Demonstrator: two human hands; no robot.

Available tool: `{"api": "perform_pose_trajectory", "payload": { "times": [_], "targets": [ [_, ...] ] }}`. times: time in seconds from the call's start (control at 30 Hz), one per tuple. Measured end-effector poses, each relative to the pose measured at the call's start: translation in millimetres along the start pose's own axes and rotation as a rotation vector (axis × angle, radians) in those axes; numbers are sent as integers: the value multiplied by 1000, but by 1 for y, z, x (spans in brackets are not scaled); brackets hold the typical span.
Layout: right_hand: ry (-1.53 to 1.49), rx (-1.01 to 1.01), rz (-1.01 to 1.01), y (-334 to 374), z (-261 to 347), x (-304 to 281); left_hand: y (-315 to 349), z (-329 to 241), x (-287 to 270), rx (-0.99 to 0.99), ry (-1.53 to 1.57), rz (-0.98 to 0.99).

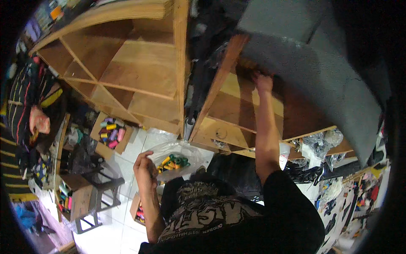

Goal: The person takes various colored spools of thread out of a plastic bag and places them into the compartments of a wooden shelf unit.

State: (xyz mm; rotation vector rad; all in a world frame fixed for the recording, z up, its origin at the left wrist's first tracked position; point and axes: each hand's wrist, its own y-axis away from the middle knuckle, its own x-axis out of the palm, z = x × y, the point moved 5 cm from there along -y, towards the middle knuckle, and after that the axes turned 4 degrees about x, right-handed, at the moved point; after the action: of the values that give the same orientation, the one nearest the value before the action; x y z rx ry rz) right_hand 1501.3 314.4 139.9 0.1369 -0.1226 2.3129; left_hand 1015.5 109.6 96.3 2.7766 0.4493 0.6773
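Reaching with the right arm, stretched forward, into a light-brown wooden shelf unit [220, 89], located ahead and slightly to the right, with a large dark-grey sheet [313, 67] over part of it. Inside one shaded compartment of this unit: the right grip [263, 81], turned toward the dark inner side. Because of the shade, not possible to tell between bare touching and holding of something small. Lower down: the left grip [145, 169], with bent fingers, near the edge of a clear plastic bag [192, 150] containing yellow and green thread spools [173, 162]. Cannot tell from this view between a pinch on the plastic and a simple hanging beside it.

As for progress, judged only from this moment: work inside the compartment apparently in the middle, not finished. Impossible to count anything as completed with certainty. Left, by cautious judgement: the rest of the work in this compartment; further amount not readable.

Apart from both grips: multicoloured thread spools [112, 133] in an open brown cardboard box [103, 151] on the white tiled floor [122, 169], near the foot of a second wooden shelf unit [181, 63] to the left. Likewise apart: a grey plastic stool [110, 185] farther left, and crumpled transparent plastic packages [321, 144] low at the right side.
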Motion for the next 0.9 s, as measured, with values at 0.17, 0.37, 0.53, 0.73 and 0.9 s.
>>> {"api": "perform_pose_trajectory", "payload": {
  "times": [0.17,0.37,0.53,0.73,0.9],
  "targets": [
    [20,558,1213,180,35,25,10,-5,5,-12,-43,63],
    [786,-97,1873,384,-54,88,42,-29,34,-57,-21,129],
    [1092,-277,1804,422,-141,83,54,-43,53,-8,-83,157],
    [481,410,1605,427,-98,69,54,-25,57,2,-54,187],
    [550,287,1592,432,-87,59,61,-14,76,-37,3,283]
  ]
}}
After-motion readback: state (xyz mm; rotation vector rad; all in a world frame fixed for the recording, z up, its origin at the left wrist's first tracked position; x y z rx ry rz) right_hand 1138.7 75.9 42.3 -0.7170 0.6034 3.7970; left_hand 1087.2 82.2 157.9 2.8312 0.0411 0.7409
